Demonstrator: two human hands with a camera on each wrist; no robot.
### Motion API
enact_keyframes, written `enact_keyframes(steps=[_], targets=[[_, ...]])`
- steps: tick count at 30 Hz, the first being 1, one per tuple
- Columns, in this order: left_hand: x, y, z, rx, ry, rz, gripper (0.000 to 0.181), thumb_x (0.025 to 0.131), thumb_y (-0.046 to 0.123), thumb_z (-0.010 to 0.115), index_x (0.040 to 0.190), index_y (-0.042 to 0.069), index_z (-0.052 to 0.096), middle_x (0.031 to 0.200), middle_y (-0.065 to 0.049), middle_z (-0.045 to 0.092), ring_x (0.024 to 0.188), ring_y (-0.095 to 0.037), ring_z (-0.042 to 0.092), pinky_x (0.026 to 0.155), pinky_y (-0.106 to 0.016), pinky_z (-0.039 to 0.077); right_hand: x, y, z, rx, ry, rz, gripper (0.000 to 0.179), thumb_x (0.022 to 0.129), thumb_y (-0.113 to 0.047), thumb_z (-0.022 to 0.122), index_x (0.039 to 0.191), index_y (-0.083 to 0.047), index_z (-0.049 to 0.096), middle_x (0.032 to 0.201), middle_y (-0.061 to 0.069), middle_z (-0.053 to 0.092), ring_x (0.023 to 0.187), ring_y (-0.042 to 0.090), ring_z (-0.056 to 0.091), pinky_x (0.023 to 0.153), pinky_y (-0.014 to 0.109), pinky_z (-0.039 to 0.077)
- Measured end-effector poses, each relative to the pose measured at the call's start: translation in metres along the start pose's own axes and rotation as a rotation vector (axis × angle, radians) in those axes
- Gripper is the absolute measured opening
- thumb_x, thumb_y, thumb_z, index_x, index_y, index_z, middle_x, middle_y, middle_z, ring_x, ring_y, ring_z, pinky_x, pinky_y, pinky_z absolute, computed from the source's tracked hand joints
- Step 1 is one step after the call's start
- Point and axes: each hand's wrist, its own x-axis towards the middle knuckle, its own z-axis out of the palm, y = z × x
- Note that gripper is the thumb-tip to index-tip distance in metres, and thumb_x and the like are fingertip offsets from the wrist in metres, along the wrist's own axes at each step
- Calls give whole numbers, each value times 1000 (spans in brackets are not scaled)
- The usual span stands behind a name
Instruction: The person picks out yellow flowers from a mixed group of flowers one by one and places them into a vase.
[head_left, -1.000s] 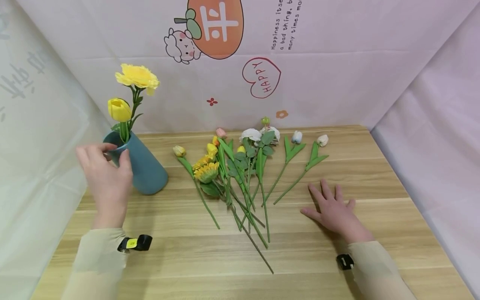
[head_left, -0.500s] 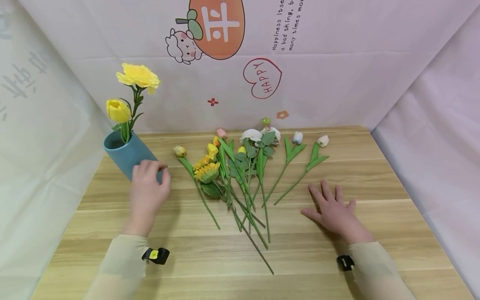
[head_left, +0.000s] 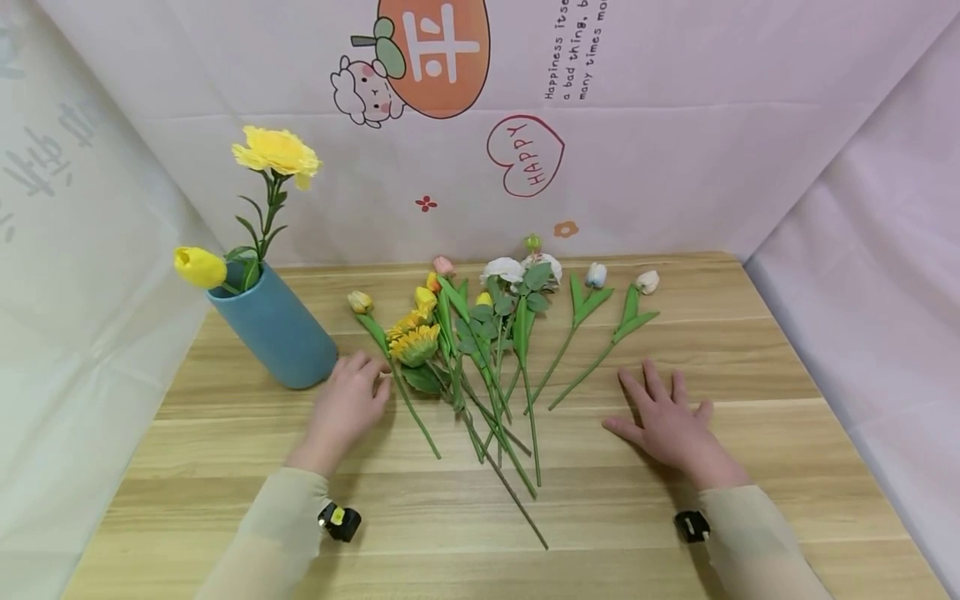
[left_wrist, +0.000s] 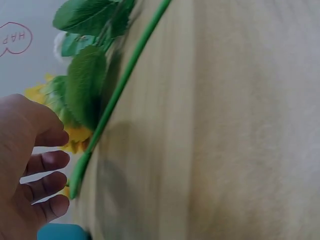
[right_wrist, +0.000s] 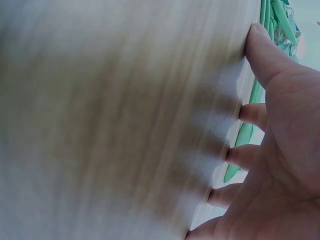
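We find the left hand [head_left: 347, 410] loosely curved, empty, beside the cream tulip [head_left: 374, 332] on the bench [head_left: 615, 517], right hand [head_left: 669, 423] splayed; a sideways knock could, we judge, topple the vase [head_left: 279, 332].

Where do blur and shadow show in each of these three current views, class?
Head view: mostly sharp and evenly lit, a soft shadow beside the right hand; left wrist view: dim, the tabletop blurred, a faint shadow beside the green stem; right wrist view: tabletop strongly blurred, dark shadow bands reaching from the fingers.
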Motion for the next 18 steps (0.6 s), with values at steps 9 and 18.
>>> enact_keyframes(steps=[9, 18], targets=[[-2, 1, 14, 40, -65, 58, 34, 99, 19, 65, 130, 7, 69, 106, -8, 60, 103, -31, 58, 89, -48, 51, 1, 0, 0, 3, 0, -1, 91, 96, -70, 51, 162, -12, 25, 166, 31, 11, 145, 66, 4, 95, 93, 9], [-5, -5, 14, 19, -94, -8, 28, 101, 21, 63, 123, 7, 71, 106, -9, 60, 103, -31, 59, 87, -51, 53, 0, -1, -1, 7, 4, -4, 90, 96, -68, 52, 162, -12, 25, 165, 31, 12, 145, 66, 5, 95, 93, 8]])
